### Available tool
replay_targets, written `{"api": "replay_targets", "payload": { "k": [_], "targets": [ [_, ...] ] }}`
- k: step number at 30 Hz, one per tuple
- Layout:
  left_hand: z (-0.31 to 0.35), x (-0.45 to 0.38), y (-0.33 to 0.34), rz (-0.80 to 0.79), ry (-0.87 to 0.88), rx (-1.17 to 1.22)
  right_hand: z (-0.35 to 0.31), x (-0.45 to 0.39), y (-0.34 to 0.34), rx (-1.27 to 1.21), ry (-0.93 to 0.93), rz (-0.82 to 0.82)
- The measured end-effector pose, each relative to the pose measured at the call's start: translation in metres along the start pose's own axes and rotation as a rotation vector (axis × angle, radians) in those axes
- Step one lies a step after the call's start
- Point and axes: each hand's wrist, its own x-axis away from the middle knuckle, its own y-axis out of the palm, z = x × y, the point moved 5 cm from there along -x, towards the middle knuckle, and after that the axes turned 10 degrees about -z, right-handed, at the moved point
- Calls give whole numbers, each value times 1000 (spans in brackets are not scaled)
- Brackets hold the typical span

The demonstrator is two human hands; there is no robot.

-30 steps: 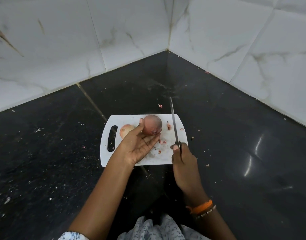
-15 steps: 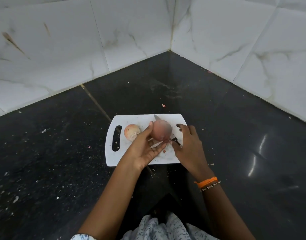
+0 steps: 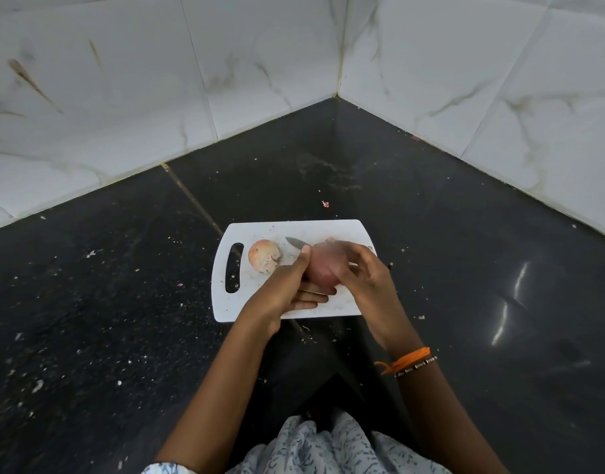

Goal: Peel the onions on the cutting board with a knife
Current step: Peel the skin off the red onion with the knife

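A white cutting board lies on the dark surface. My left hand grips a reddish onion just above the board, thumb up its left side and fingers under it. My right hand curls over the onion's right side and holds the knife. Only the blade tip shows, pointing left past the onion; the handle is hidden. A second, paler onion with torn skin sits on the board's left part, beside the handle slot.
The dark stone surface is strewn with small peel specks, and one pink scrap lies beyond the board. White marble-tiled walls meet in a corner behind. Patterned cloth shows at the bottom edge.
The knife pointed away from me, right of the onion; now it lies behind the onion with its tip to the left. My right hand has come in onto the onion.
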Motion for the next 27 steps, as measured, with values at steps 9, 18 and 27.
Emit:
{"api": "replay_targets", "payload": {
  "k": [9,18,27],
  "targets": [
    [7,4,1,18,269,8,-2,5,-2,-6,-25,61],
    [5,3,-2,25,222,20,-11,4,-6,242,-164,200],
    [0,2,-2,-45,202,126,-7,-8,-28,288,-108,441]
  ]
}}
